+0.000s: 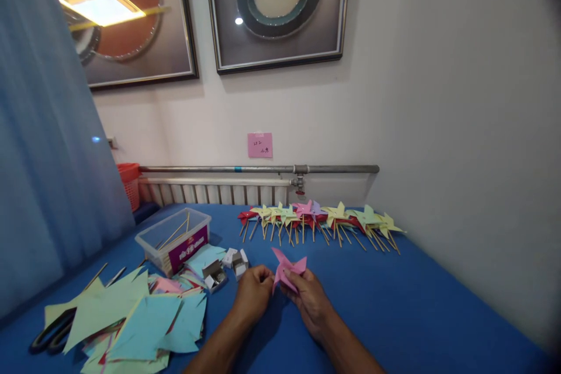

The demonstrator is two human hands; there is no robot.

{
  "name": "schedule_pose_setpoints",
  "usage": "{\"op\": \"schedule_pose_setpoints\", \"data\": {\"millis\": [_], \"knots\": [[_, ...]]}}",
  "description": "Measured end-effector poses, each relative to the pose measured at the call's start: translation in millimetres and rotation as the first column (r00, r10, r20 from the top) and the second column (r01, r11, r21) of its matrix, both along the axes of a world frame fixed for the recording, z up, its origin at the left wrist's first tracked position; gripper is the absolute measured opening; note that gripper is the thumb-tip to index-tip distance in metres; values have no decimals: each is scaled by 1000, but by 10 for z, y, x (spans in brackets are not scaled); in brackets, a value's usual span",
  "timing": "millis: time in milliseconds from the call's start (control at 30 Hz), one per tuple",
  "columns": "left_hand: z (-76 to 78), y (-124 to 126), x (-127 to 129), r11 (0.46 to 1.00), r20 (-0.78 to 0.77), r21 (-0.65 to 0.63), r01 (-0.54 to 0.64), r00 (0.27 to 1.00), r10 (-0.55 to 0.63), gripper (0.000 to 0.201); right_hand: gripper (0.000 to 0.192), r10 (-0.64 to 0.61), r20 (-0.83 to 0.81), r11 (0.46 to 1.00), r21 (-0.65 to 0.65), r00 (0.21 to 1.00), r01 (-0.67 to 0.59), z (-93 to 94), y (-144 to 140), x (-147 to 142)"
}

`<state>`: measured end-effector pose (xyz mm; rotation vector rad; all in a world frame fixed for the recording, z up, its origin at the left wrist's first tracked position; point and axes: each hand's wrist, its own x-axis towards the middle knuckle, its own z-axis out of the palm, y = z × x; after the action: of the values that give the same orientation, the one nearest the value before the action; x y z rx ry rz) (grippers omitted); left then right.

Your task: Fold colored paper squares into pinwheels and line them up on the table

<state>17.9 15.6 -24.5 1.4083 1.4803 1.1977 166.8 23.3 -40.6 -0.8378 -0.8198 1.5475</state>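
A pink paper pinwheel [286, 267] is pinched between the thumb and fingers of my right hand [310, 299], its folded blades spread above the blue table [350, 327]. No stick shows on it. My left hand [255, 292] is close beside the pinwheel's left blades, its fingers curled together in a pinch; whatever they hold is too small or hidden to name. Just beyond my left hand stand small open boxes, one grey-brown [239, 263] and another [214, 276] with tiny shiny pieces inside.
Finished pinwheels on sticks [302, 219] lie in a row at the back. Leftward are a clear plastic tub [175, 239] with sticks, a pile of coloured paper squares [144, 321] and black-handled scissors [53, 330]. A blue curtain [52, 128] hangs at left; a pipe [210, 169] runs along the wall.
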Motion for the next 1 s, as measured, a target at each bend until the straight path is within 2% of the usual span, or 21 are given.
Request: {"op": "schedule_pose_setpoints", "data": {"millis": [200, 400, 667, 867, 1000], "knots": [[14, -3, -11, 998, 67, -41, 52, 997, -49, 18, 45, 21, -17, 1000, 9, 1000, -21, -45, 25, 4], [4, 7, -21, 998, 23, -58, 14, 1000, -13, 22, 48, 2, -34, 1000, 0, 999, -2, -73, 48, -14], [-20, -26, 4, 968, 76, -170, 184, 982, -174, 33, 45, -66, -105, 998, -33, 992, 62, -13, 51, 9], [-21, -5, -12, 991, 84, -103, 81, 994, -72, 31, 49, -56, -80, 997, -57, 995, 52, -9, 31, -16], [0, -8, -22, 992, 132, -88, 95, 988, -83, 20, 51, -37, -78, 997, -67, 996, 32, 15, -1, -36]]}}
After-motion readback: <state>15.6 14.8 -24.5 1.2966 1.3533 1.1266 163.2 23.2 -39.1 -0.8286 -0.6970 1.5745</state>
